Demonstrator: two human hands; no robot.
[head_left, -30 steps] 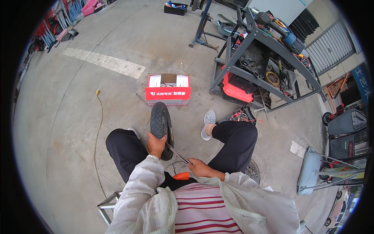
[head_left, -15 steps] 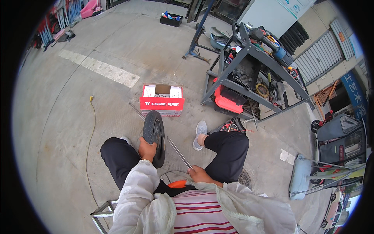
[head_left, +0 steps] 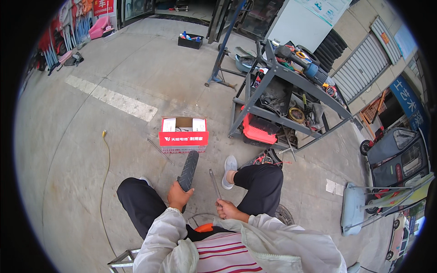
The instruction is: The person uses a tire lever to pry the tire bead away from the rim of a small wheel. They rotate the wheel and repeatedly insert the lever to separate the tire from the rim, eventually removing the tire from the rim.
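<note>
The tyre was between the person's bent legs, nearer the left leg, turned almost edge-on so that its dark tread faced the camera. The left hand had its fingers wrapped round the near part of the tyre, the thumb lying toward the right side. The right hand had its fingers pinched round the lower end of a metal bar, whose far end pointed up and away, clear of the tyre. Whether that was one bar or two laid together was hard to tell at this size. Good handling here seemed to rest on a firm left grip, so that the tyre could be turned without wobbling, and on holding the bar low, with its tip in sight and pointed away from the left fingers. Spreading the knees, as they were, gave both hands room. Beyond the tyre, an open red and white box sat on the concrete floor, with a thin metal rod lying just beside it. A tool cart stood farther off to the right.
</note>
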